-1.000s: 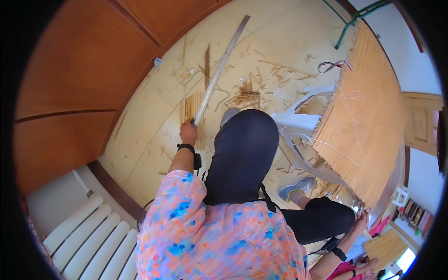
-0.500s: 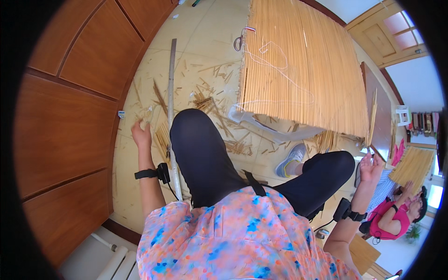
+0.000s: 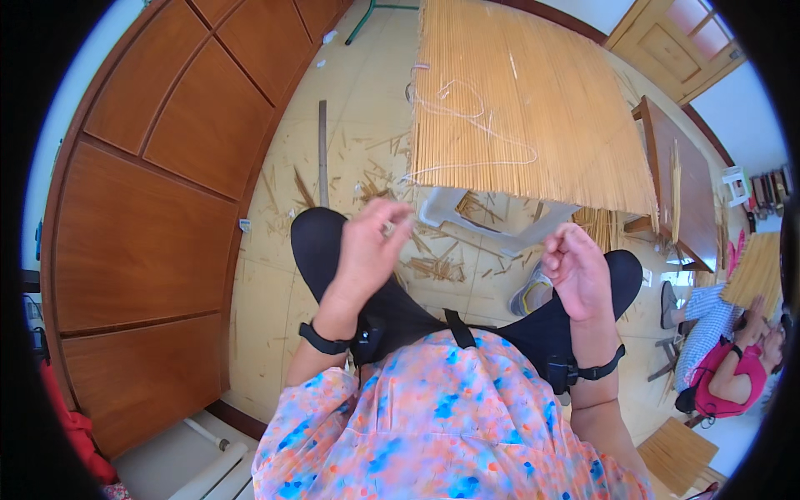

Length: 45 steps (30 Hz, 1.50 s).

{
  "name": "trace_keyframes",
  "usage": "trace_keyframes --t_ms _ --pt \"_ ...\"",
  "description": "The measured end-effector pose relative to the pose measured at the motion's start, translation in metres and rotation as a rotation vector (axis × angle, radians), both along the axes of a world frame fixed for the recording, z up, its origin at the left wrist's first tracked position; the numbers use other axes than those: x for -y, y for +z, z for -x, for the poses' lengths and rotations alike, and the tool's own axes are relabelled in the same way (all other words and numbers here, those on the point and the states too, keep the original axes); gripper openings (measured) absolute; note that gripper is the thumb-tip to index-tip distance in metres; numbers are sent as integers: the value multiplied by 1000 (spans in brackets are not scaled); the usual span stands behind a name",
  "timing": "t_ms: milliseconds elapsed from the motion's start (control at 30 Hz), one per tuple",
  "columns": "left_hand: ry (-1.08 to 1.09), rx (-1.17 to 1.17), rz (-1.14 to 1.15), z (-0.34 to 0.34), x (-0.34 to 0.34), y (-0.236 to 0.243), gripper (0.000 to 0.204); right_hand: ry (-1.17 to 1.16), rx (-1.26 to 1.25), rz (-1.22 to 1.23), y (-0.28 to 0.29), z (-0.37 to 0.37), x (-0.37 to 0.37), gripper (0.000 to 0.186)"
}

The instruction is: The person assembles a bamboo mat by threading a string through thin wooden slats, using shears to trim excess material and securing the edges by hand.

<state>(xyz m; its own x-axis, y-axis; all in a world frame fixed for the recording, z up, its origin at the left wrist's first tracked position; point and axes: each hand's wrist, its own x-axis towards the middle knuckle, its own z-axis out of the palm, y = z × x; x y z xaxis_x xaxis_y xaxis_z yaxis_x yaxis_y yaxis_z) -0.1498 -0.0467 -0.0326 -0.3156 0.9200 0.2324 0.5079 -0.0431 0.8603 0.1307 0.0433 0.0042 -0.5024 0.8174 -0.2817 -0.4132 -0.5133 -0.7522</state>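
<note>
Both hands are raised over my bent knees with nothing visible in them. My left hand (image 3: 373,254) has loosely curved fingers apart, and my right hand (image 3: 579,275) turns its palm upward with half-curled fingers. Just beyond them lies a large mat of thin bamboo-like slats (image 3: 525,108), raised off the floor, with loose white string (image 3: 492,133) across it. Under its near edge is a white support or sheet (image 3: 508,233). A long metal ruler (image 3: 322,142) lies on the floor to the left, among scattered slat pieces (image 3: 437,267).
Wooden cabinets (image 3: 150,242) line the left side; a radiator (image 3: 217,475) is at lower left. A table (image 3: 692,196) holds loose slats at right. A co-worker in a pink top (image 3: 729,379) sits at far right, holding a slat mat (image 3: 754,267). A green metal leg (image 3: 358,25) stands behind.
My left hand has left the slats and ruler at left and risen toward the middle. My right hand has moved inward from the mat's right edge. The view has swung round toward the mat.
</note>
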Motion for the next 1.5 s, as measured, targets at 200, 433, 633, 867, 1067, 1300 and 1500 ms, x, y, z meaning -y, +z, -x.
trace_keyframes --t_ms 200,433,633,867,1067,1300,1500 --pt "-58 4 -2 -24 -9 -8 13 -63 642 -753 5 48 -60 18" --pt "82 148 31 -15 -3 7 14 -219 1178 -994 -22 117 -141 22" --pt "140 198 43 0 4 -13 12 -75 1361 -910 -35 132 -153 20" --pt "92 136 2 17 -17 7 13 -141 1192 -894 -43 129 -154 19" --pt "52 -22 -28 49 -64 46 14 -215 1023 -807 -58 124 -165 21" --pt "96 57 23 35 -70 -8 27 -246 1098 -786 -68 123 -153 22" --pt "151 87 155 17 -85 -41 41 -227 1089 -800 -67 120 -153 23"
